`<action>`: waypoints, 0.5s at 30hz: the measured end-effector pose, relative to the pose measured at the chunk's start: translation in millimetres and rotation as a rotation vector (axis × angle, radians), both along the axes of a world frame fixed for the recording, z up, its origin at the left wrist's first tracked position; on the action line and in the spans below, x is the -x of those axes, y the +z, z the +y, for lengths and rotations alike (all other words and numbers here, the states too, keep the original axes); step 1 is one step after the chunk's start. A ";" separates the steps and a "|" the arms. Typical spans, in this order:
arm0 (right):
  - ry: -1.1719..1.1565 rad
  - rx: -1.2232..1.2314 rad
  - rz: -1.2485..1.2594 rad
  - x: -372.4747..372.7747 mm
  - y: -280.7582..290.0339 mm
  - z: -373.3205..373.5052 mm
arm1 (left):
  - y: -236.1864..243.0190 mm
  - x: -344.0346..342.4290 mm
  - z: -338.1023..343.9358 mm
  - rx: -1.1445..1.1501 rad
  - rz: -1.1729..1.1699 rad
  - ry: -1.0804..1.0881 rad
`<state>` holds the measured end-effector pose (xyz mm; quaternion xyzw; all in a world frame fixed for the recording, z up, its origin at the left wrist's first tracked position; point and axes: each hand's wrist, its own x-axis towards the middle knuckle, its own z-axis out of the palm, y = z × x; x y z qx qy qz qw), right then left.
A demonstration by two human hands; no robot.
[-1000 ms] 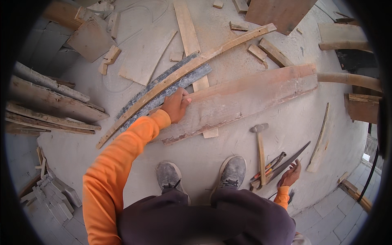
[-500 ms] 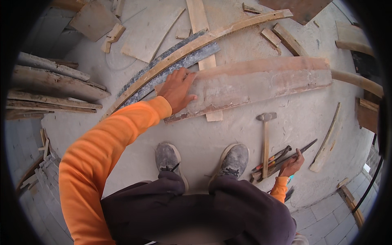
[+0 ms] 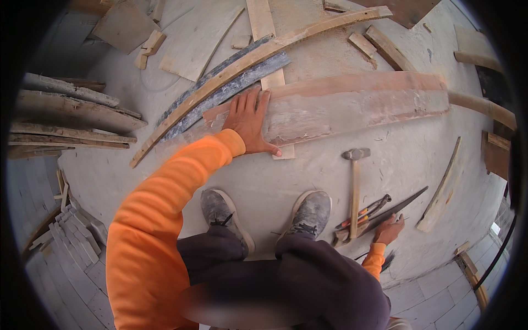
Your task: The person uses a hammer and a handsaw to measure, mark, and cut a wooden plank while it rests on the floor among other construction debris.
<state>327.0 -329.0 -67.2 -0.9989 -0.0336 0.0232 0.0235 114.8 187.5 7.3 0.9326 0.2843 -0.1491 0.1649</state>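
Observation:
My left hand [image 3: 248, 118] lies spread on the left part of a long, pale reddish board [image 3: 352, 99], thumb at its lower edge. The board rests across a lighter plank [image 3: 264, 19]. Behind it a curved wooden strip [image 3: 308, 28] lies on grey-stained strips [image 3: 261, 69]. By my right foot lie a long-handled hammer [image 3: 355, 181], orange-handled pincers [image 3: 377, 204] and a dark saw-like blade [image 3: 404, 201]. My right hand [image 3: 389, 228] is just beside the blade, fingers curled on something small and thin that I cannot make out.
Boards [image 3: 77, 107] are piled at the left, with pale blocks [image 3: 71, 242] below them. Loose offcuts [image 3: 148, 47], a curved piece [image 3: 440, 181] on the floor [image 3: 308, 176], more wood [image 3: 481, 107] at the right and a black cable [image 3: 498, 247] surround me.
My left hand has gone from gripping the board's upper edge to lying spread, a little right and lower. The board has shifted slightly. My right hand stays by the tools, fingers moving a little.

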 end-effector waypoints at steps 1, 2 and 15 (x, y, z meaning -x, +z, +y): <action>-0.074 0.019 0.019 -1.7 -0.5 -7.3 | -5.0 3.4 -6.0 -0.013 0.006 -0.018; -0.110 0.068 0.020 -6.2 -1.2 -17.9 | -8.5 4.2 -10.7 -0.028 0.010 -0.035; 0.602 -0.388 0.241 66.4 37.2 116.8 | 6.5 0.0 -2.5 -0.036 0.129 -0.066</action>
